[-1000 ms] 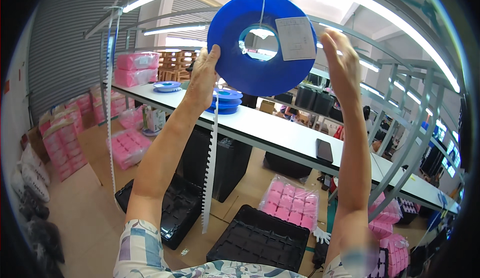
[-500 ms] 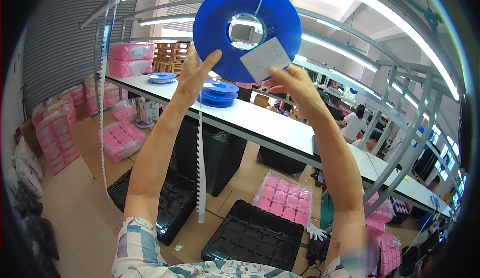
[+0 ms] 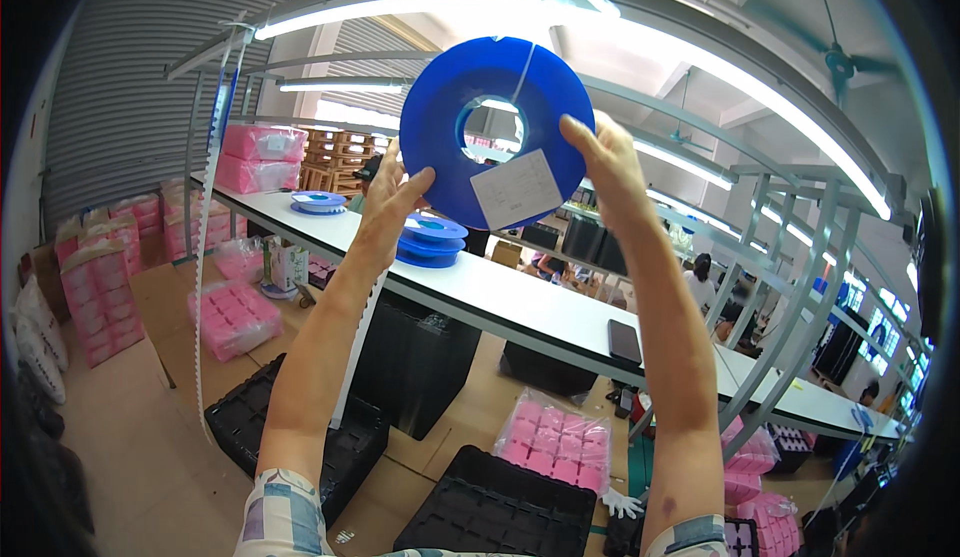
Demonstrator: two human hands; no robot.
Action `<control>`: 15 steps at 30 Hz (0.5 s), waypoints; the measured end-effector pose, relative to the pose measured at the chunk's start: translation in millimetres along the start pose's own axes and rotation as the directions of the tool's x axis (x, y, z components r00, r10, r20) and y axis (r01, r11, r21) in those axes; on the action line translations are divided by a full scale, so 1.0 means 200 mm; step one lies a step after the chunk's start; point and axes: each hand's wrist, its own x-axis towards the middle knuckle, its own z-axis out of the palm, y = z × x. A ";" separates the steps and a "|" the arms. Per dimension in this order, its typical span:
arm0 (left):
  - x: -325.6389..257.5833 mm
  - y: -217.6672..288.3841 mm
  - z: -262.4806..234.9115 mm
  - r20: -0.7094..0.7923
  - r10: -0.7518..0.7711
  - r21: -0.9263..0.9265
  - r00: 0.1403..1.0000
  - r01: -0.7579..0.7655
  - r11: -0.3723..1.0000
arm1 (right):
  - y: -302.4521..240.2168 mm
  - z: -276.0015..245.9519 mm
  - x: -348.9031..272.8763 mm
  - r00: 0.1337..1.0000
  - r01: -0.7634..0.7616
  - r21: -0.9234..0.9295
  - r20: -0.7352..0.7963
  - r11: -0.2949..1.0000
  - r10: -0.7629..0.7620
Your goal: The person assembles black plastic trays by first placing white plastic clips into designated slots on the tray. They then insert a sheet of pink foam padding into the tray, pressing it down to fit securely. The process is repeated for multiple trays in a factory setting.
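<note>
Raised in front of me is a blue reel (image 3: 550, 107) with a round centre hole and a thin pale strip running from the hole to its rim. My left hand (image 3: 390, 212) grips its lower left edge, thumb on the near face. My right hand (image 3: 612, 172) clasps the right edge, its thumb also on the near face and its other fingers mostly hidden. A white printed label (image 3: 516, 190) lies flat on the reel's lower face. Past my left forearm hangs a white notched strip (image 3: 355, 357); its upper end is hidden.
A long white bench (image 3: 500, 297) carries stacked blue reels (image 3: 430, 247), another blue reel (image 3: 318, 204) and a phone (image 3: 624, 342). Black trays (image 3: 500, 507) and pink wrapped packs (image 3: 555, 442) lie below. Metal posts (image 3: 800, 287) stand at right; a notched strip (image 3: 204, 257) hangs at left.
My right hand has left the label and moved up to the reel's right edge. The label now sits flat. The reel appears lower as the view tilts up, and the phone has come into sight.
</note>
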 end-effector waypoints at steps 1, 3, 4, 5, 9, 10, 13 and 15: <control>-0.02 0.00 0.00 -0.009 -0.004 0.022 1.000 0.004 1.000 | 0.05 0.03 -0.05 0.999 0.014 0.080 -0.038 0.997 -0.011; -0.05 -0.02 0.00 -0.015 0.025 0.088 1.000 -0.023 0.996 | 0.18 0.12 -0.16 0.989 0.015 0.230 -0.146 0.973 0.019; -0.06 -0.01 -0.01 -0.012 0.060 0.144 0.998 -0.058 0.988 | 0.19 0.16 -0.22 0.993 -0.101 0.308 -0.034 0.946 0.117; -0.07 -0.01 -0.01 -0.008 0.092 0.199 0.996 -0.089 0.976 | 0.23 0.19 -0.28 0.983 -0.178 0.183 -0.004 0.967 0.182; -0.15 -0.05 -0.07 -0.079 0.008 0.190 0.997 0.008 0.982 | 0.19 0.09 -0.29 0.708 -0.234 -0.530 0.482 0.815 0.516; -0.14 -0.04 -0.08 -0.046 0.011 0.174 0.999 -0.003 0.985 | 0.24 0.04 -0.26 0.909 -0.115 -0.609 0.254 0.785 0.330; -0.15 -0.07 -0.08 -0.067 -0.057 0.115 0.996 0.065 0.991 | 0.07 -0.03 -0.07 0.947 -0.281 0.332 -0.056 0.901 0.316; -0.16 -0.06 -0.05 -0.033 -0.071 0.075 0.997 0.073 0.994 | -0.04 -0.01 0.04 0.976 -0.182 0.380 -0.041 0.907 0.213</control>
